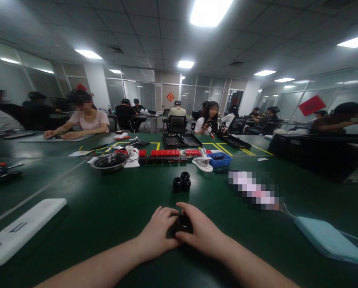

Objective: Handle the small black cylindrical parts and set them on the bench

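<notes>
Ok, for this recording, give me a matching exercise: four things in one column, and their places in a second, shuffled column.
1. single round black piece
2. group of three black pieces
3. blue basket
4. long white object

A. on the green table, near the picture's left edge
B. between the left hand and the right hand
C. farther back, beside a white stand
D. just beyond the hands, apart from them

Pairs: 1-B, 2-D, 3-C, 4-A

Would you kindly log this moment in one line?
left hand: beside black round piece; right hand: curled around it; grip: unclear; ahead: three similar black pieces on green table
</notes>
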Demonstrator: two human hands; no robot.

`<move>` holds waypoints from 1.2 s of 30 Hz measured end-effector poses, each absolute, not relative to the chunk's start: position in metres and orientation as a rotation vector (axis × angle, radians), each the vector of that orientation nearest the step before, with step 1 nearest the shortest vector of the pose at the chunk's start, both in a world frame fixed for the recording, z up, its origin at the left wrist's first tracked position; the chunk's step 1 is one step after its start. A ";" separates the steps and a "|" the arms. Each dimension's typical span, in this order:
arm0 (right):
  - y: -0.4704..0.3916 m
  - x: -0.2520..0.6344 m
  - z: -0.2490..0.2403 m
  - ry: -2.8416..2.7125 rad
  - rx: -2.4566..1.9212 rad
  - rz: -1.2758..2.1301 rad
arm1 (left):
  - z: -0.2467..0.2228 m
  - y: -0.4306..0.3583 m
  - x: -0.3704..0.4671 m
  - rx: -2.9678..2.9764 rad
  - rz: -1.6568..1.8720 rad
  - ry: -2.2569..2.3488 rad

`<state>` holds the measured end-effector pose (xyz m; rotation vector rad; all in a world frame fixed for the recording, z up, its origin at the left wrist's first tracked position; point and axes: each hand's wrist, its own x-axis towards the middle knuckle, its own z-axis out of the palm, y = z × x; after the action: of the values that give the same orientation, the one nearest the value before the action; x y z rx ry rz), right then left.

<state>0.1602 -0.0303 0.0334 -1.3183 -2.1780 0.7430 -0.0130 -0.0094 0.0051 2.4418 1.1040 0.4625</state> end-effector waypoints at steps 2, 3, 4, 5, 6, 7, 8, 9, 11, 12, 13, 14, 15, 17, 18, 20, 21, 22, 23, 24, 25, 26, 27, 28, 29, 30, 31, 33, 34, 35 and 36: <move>-0.031 0.161 0.034 -2.178 -1.319 0.744 | 0.006 -0.009 -0.013 2.442 0.469 1.102; -0.031 0.161 0.035 -2.178 -1.318 0.744 | 0.006 -0.009 -0.013 2.442 0.472 1.100; -0.031 0.161 0.035 -2.177 -1.317 0.742 | 0.006 -0.009 -0.013 2.440 0.474 1.098; -0.031 0.162 0.036 -2.178 -1.313 0.741 | 0.006 -0.010 -0.012 2.438 0.473 1.094; -0.031 0.162 0.036 -2.178 -1.308 0.740 | 0.006 -0.010 -0.013 2.435 0.475 1.094; -0.031 0.162 0.037 -2.179 -1.300 0.740 | 0.006 -0.010 -0.013 2.433 0.480 1.098; -0.031 0.163 0.037 -2.181 -1.291 0.741 | 0.006 -0.010 -0.013 2.431 0.484 1.102; -0.031 0.163 0.037 -2.184 -1.280 0.743 | 0.006 -0.011 -0.013 2.429 0.484 1.106; -0.031 0.163 0.037 -2.189 -1.260 0.751 | 0.006 -0.011 -0.013 2.428 0.483 1.110; -0.031 0.163 0.036 -2.192 -1.251 0.757 | 0.006 -0.011 -0.013 2.429 0.480 1.106; -0.032 0.163 0.036 -2.196 -1.243 0.766 | 0.005 -0.010 -0.013 2.429 0.479 1.103; -0.032 0.163 0.036 -2.201 -1.236 0.776 | 0.005 -0.010 -0.013 2.429 0.479 1.102; -0.032 0.163 0.036 -2.206 -1.229 0.786 | 0.004 -0.010 -0.013 2.427 0.485 1.109; -0.032 0.164 0.036 -2.212 -1.221 0.799 | 0.003 -0.009 -0.012 2.412 0.500 1.140; -0.031 0.164 0.035 -2.210 -1.221 0.800 | 0.003 -0.009 -0.012 2.401 0.511 1.164; -0.030 0.164 0.034 -2.197 -1.232 0.789 | 0.003 -0.010 -0.011 2.382 0.532 1.199; -0.030 0.164 0.034 -2.186 -1.241 0.779 | 0.004 -0.010 -0.011 2.376 0.539 1.205; -0.029 0.164 0.033 -2.174 -1.251 0.767 | 0.005 -0.010 -0.011 2.372 0.541 1.202; -0.029 0.165 0.033 -2.163 -1.260 0.756 | 0.006 -0.010 -0.011 2.369 0.543 1.196; -0.028 0.165 0.032 -2.156 -1.263 0.750 | 0.006 -0.011 -0.011 2.366 0.541 1.184; -0.028 0.165 0.032 -2.154 -1.259 0.749 | 0.007 -0.011 -0.011 2.364 0.539 1.170; -0.028 0.166 0.033 -2.157 -1.249 0.753 | 0.007 -0.010 -0.011 2.363 0.539 1.157; -0.028 0.166 0.033 -2.163 -1.234 0.760 | 0.007 -0.010 -0.011 2.362 0.539 1.145; -0.029 0.166 0.034 -2.172 -1.218 0.768 | 0.007 -0.010 -0.011 2.361 0.541 1.137; -0.030 0.167 0.035 -2.181 -1.200 0.777 | 0.007 -0.010 -0.012 2.362 0.544 1.134; -0.030 0.167 0.036 -2.188 -1.181 0.787 | 0.006 -0.009 -0.012 2.364 0.547 1.133; -0.031 0.167 0.037 -2.193 -1.163 0.797 | 0.006 -0.009 -0.012 2.367 0.551 1.135; -0.032 0.167 0.038 -2.193 -1.136 0.816 | 0.005 -0.009 -0.012 2.378 0.552 1.132; -0.032 0.167 0.038 -2.186 -1.136 0.816 | 0.004 -0.009 -0.012 2.383 0.548 1.125; -0.031 0.167 0.037 -2.173 -1.149 0.808 | 0.004 -0.009 -0.012 2.386 0.543 1.120; -0.031 0.166 0.036 -2.158 -1.171 0.794 | 0.004 -0.009 -0.012 2.387 0.538 1.115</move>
<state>0.1660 -0.0307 0.0364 -1.1714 -2.1576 0.7940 -0.0125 -0.0086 0.0040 2.3872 1.1151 0.5384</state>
